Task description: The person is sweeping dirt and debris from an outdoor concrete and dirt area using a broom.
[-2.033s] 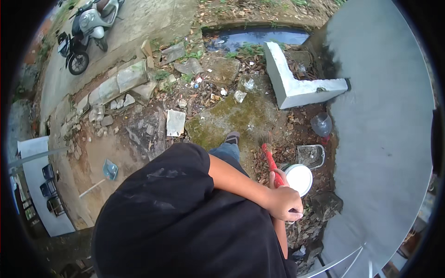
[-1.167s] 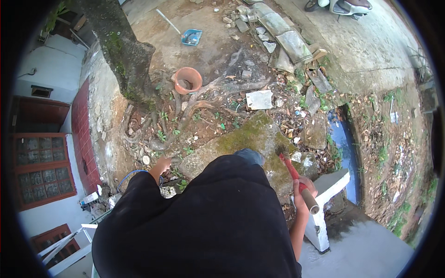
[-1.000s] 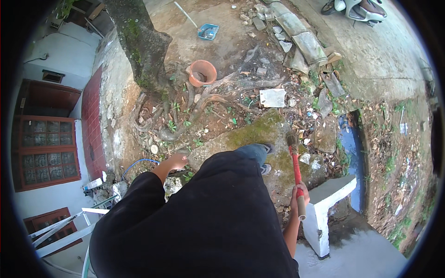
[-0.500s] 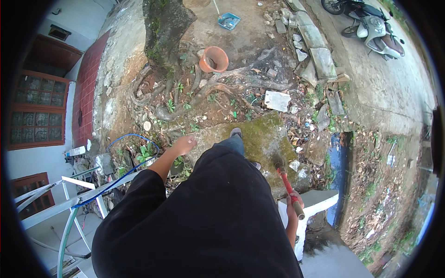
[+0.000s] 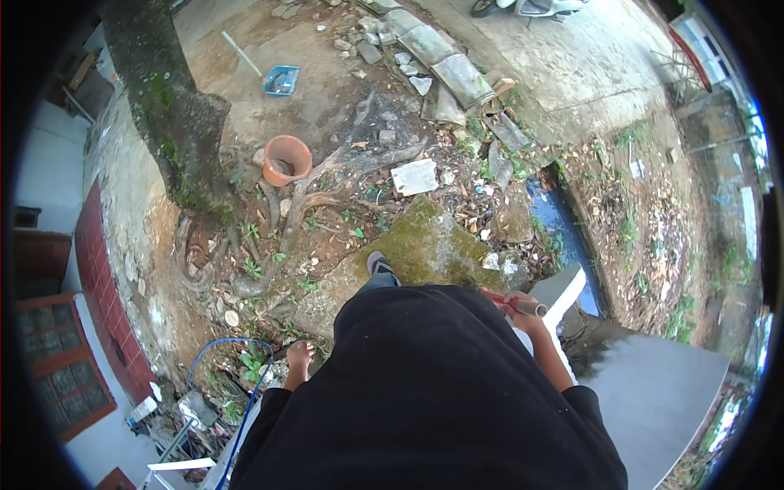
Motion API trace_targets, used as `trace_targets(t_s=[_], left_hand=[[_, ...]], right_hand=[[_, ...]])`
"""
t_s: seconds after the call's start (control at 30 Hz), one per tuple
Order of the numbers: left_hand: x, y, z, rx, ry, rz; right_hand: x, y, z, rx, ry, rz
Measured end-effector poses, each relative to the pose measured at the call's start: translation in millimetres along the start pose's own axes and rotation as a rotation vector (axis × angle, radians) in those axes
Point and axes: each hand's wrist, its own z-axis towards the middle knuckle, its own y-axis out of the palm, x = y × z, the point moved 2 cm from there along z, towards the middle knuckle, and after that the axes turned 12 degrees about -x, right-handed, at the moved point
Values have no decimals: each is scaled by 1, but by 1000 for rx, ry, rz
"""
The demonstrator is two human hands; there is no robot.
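My right hand (image 5: 516, 304) is wrapped around a tool with a red handle (image 5: 496, 297) and a round, brown butt end pointing right. The tool's far end is hidden behind my black shirt, so its kind does not show. Close by my right hand is the edge of a white-sided slab (image 5: 562, 287). My left hand (image 5: 300, 357) hangs empty at my side, fingers loosely bent and apart, near green plants and a blue hose (image 5: 227, 340). My sandalled foot (image 5: 378, 264) stands on a mossy concrete slab (image 5: 433, 237).
An orange bucket (image 5: 287, 160) sits among roots by a tree trunk (image 5: 175, 122). Beyond it lies a blue dustpan (image 5: 280, 80). A pale flat block (image 5: 415, 176) and rubble lie ahead. On the right runs a water-filled ditch (image 5: 563, 229); a motorcycle (image 5: 543, 8) stands far off.
The view has turned to the right, so the bucket, tree and dustpan sit further left. My left hand has dropped back toward my body. The tool's front end has passed behind my shirt.
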Motion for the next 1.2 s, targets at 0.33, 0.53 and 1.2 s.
trace_targets(t_s=[0.33,0.53,1.2], left_hand=[[189,35,82,191,203,82],[81,-26,101,268,151,404],[348,67,221,-91,263,-72]], right_hand=[[16,20,8,45,135,-118],[35,24,24,183,193,15],[51,27,-5,358,252,198]])
